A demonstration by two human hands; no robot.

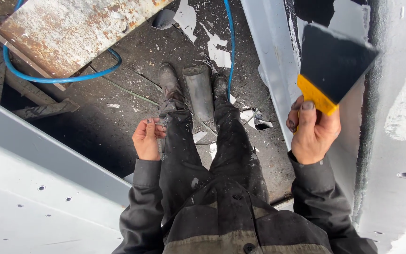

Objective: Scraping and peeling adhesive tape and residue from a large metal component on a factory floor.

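Rusty rough metal plate (pixel 71 33) — glossy blue hose (pixel 52 79)

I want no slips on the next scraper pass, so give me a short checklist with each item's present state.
1. Right hand grips the scraper by its yellow handle: ok.
2. Blade lies flat against the grey panel: cannot tell.
3. Left hand is away from the blade, at the thigh: ok.
4. Blue hose lies apart from the boots: ok.
5. Floor underfoot free of debris: not ok, paint flakes and a grey cylinder lie between the feet.
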